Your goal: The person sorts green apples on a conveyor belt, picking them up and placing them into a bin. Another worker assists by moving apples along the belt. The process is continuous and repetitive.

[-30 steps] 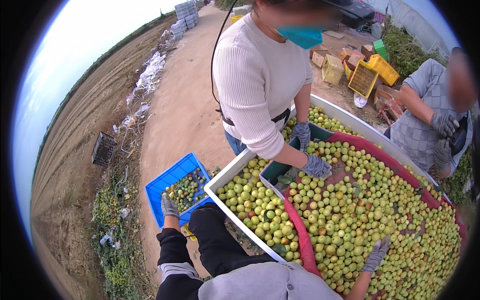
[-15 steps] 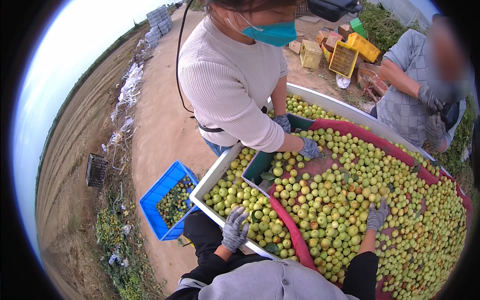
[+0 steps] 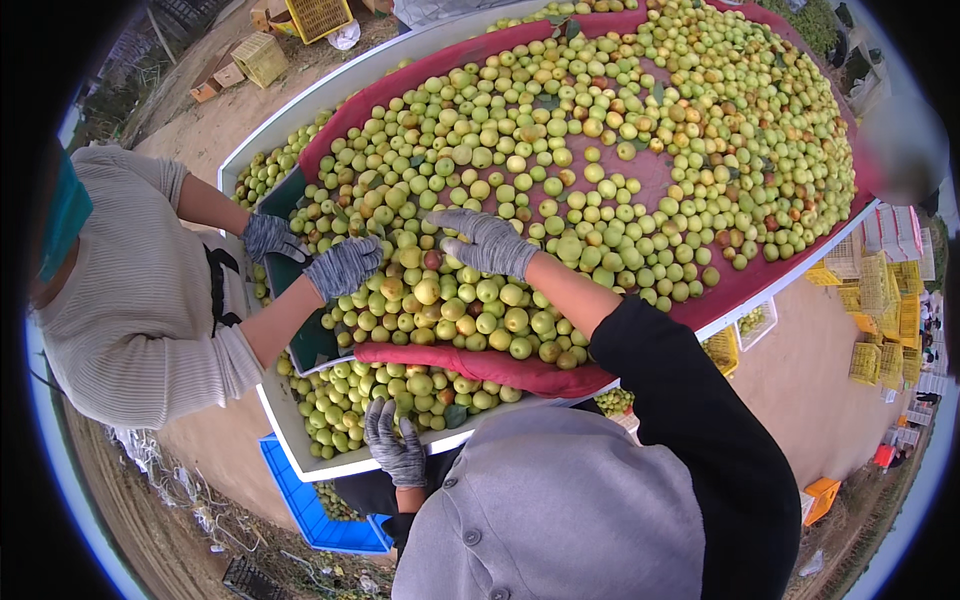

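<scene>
Small round green fruits, some blushed reddish brown and jujube-like, lie spread over a red cloth. My right hand, in a grey knit glove, reaches across them with its fingers stretched out, touching the heap near its left end. More such fruits fill the white trough's near channel. There my gloved left hand rests at the trough's near rim, fingers apart and holding nothing. A co-worker's gloved hands are at the left end, by a dark green divider.
A red padded roll separates the cloth from the near channel. Below the trough's left corner stands a blue crate with fruits. The co-worker stands at the left. Yellow crates are stacked on the ground at the right.
The view has turned to the right. My right hand has swept toward the co-worker's end, where fruits are now heaped more thickly. My left hand stays by the near rim.
</scene>
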The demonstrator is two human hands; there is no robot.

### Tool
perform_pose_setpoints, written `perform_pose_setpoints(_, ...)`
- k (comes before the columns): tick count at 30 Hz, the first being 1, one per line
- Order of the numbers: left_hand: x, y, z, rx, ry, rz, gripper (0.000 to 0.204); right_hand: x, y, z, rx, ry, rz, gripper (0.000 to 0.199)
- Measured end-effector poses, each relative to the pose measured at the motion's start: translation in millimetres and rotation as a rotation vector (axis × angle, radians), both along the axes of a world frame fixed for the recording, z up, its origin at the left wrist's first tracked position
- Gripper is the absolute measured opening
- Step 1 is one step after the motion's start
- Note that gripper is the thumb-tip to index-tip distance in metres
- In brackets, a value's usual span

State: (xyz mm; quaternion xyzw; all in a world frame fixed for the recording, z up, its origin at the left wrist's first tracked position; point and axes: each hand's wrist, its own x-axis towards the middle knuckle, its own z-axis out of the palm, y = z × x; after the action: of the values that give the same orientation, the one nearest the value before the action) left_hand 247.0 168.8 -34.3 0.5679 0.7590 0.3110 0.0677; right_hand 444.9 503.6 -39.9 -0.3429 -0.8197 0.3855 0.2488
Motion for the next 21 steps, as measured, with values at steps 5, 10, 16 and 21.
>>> perform_pose_setpoints(5,19.5,35.0,37.9,0.078,-0.031,-0.263,0.042,220.8,22.5,72.5,0.041,-0.682,-0.663,0.062)
perform_pose_setpoints(10,72.3,120.8,45.3,-0.114,-0.082,-0.694,0.056,273.3,-44.1,62.5,-0.344,-0.971,-0.558,0.110)
perform_pose_setpoints(16,125.5,194.4,21.6,-0.529,0.355,-0.888,0.056,182.3,-96.9,46.5,-0.416,-0.904,-0.327,0.103)
perform_pose_setpoints(21,82.3,217.7,7.5,-0.559,0.364,-0.726,0.051,120.9,-72.9,41.5,-0.302,-0.754,-0.080,0.076)
